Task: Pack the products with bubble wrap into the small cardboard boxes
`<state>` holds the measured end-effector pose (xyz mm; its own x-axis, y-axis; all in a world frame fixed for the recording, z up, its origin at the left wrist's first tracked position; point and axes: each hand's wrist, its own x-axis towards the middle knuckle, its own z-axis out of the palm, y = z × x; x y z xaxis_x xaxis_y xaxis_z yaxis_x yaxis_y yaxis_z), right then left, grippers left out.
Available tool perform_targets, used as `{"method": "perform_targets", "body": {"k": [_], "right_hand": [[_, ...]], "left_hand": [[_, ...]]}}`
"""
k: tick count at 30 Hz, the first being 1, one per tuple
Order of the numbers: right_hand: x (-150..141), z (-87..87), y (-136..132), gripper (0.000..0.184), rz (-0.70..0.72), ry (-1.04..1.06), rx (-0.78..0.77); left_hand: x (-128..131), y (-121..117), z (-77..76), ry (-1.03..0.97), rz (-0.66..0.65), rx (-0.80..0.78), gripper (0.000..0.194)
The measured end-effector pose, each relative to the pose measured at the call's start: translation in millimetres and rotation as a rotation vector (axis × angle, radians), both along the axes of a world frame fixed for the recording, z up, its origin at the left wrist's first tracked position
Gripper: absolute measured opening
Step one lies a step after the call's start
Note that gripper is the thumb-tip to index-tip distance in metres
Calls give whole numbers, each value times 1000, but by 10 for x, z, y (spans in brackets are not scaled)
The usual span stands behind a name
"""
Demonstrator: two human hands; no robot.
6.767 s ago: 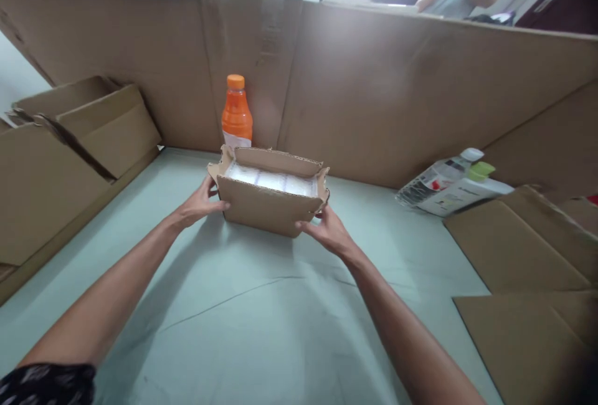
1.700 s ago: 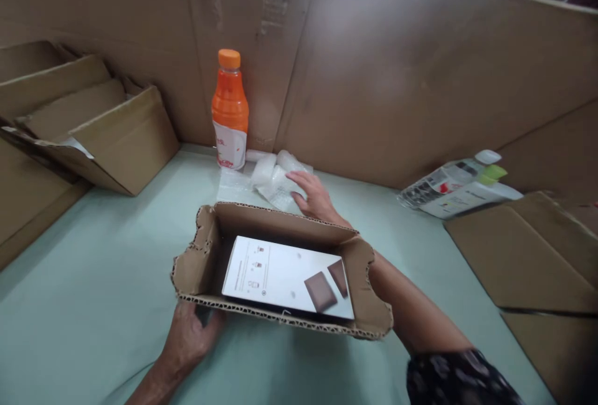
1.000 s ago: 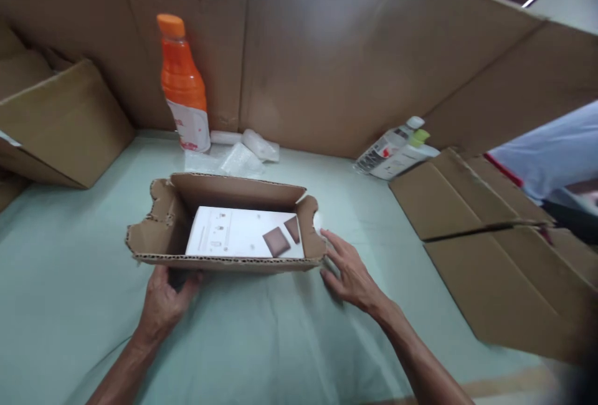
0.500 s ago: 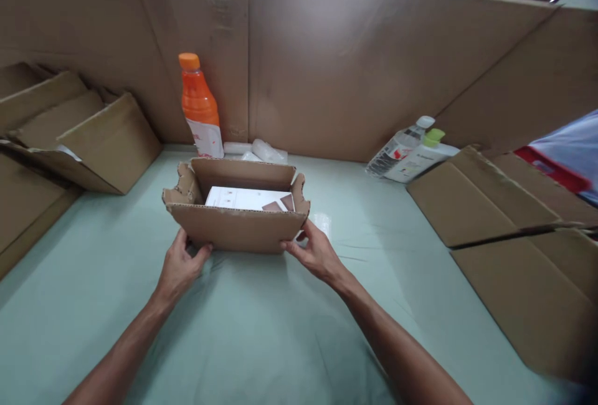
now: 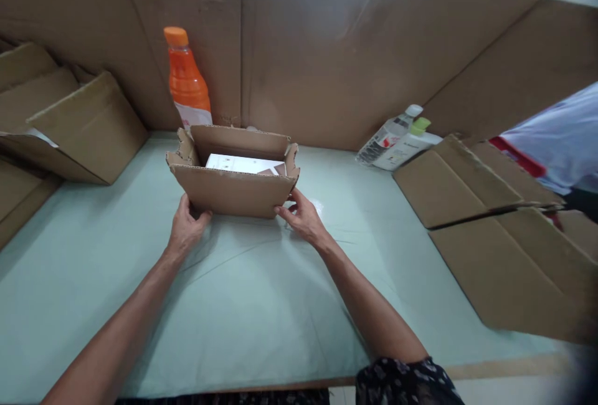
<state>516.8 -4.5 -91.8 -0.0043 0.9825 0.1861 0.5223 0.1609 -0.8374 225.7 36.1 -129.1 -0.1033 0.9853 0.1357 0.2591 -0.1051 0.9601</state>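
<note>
Between my hands is a small open-topped cardboard box [image 5: 228, 192] with ragged upper edges. Inside it lies a white carton [image 5: 240, 163] with a brown pattern at its right end. My left hand [image 5: 185, 225] grips the lower left corner, thumb on the front face. The lower right corner is held by my right hand [image 5: 303, 213], its thumb also in front. Fingertips behind the box are partly hidden. Just behind the box stands an orange bottle [image 5: 189, 81] with an orange cap, its base hidden by the box.
Cardboard boxes [image 5: 93, 128] stand at the left, and more cardboard boxes [image 5: 504, 262] at the right. A clear plastic bottle [image 5: 390, 134] and a white bottle [image 5: 406, 151] with a green cap lean near the tall cardboard wall [image 5: 322, 50]. Pale green cloth [image 5: 261, 305] covers the table.
The box, still in both hands, has moved away from me toward the wall, now covering the orange bottle's base and most of the clear wrapping behind it. The view has tilted down, showing the table's front edge.
</note>
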Motion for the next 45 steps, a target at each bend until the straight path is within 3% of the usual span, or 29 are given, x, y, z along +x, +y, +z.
{"method": "perform_targets", "body": {"k": [4,8,11,14,17,21,23,26,28,31,35,39,42,45], "right_hand": [[330,-53,-209,54,-78,-167,102],[662,-227,-486,54,-136,-333,13],[645,-354,-658,32,-211,-227,57],[381,-366,-848,24,-213,-136,107],[-18,-258,-1115,21,-143,37,114],[-516,-93,-1490,14,-75,445,73],[-699,-75,-1611,14,-110,635,18],[-857,-146,-1670,17,-229,931,-99],[-855,-230,-1652,20,-311,1093,-164],[-659,-361,-1629,31,-413,1219,-236],[-230,-458,-1742,36,-473,1027,-202],[-68,-366,-1879,30,-511,711,-129],[-138,-213,-1820,28,-421,463,-90],[-233,-96,-1612,37,-232,166,-55]], "left_hand": [[-64,-270,-26,-59,50,-68,73],[-70,-937,-66,20,22,-156,65],[-7,-1439,-67,46,-49,-214,53],[96,-1725,12,-83,-173,-310,51],[220,-1803,176,-351,-221,-469,75],[379,-1785,355,-659,-126,-621,108],[435,-1781,375,-756,-82,-661,104],[461,-1801,350,-883,-112,-767,75],[430,-1828,338,-908,-145,-835,58],[300,-1874,358,-840,-74,-803,47],[9,-1917,402,-683,-59,-673,43],[-224,-1978,395,-584,-115,-674,47],[-310,-2055,387,-563,-121,-681,58],[-393,-2139,392,-537,-138,-682,61]]}}
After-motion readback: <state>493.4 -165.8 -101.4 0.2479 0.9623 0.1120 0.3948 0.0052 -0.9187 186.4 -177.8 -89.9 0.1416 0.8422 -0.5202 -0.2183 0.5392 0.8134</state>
